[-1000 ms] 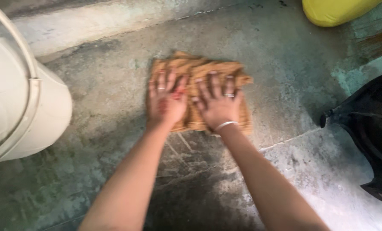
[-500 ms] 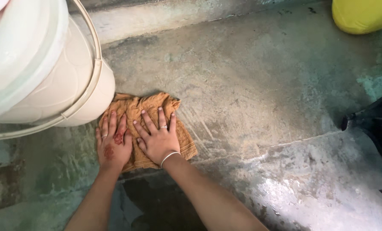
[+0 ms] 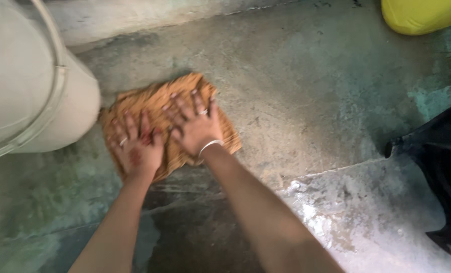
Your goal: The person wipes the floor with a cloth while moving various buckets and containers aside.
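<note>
Left hand (image 3: 137, 146) and right hand (image 3: 195, 126) spread flat on orange cloth (image 3: 157, 103), pinching nothing. Cloth likely soft, light, limp; bunch an edge to lift off wet floor (image 3: 296, 101).

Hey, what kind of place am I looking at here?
Probably a washing or utility corner of a home: a wet, stained concrete floor, a big pale plastic bucket, and both hands, left and right, pressing an orange cloth flat on it.
</note>
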